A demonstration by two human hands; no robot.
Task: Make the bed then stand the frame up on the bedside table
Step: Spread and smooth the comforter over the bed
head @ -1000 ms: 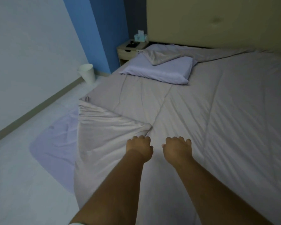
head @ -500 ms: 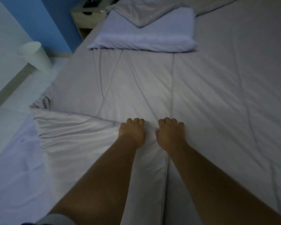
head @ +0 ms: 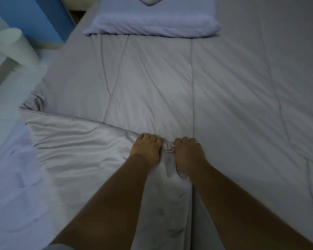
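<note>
A grey quilted comforter covers the bed. Its near left corner is folded back onto itself, pale underside up, and hangs over the bed's left side. My left hand and my right hand sit side by side on the tip of that fold, fingers curled over the bunched edge, gripping it. A lilac pillow lies at the head of the bed with a grey fabric corner on top. The frame and the bedside table are out of view.
A white waste bin stands on the floor left of the bed, by a blue wall section. A lilac sheet lies spread on the floor beside the bed.
The view has tilted down and closer to the bed, so the headboard and bedside table have left the frame. Both hands have closed in on the fold's tip and bunched the fabric.
</note>
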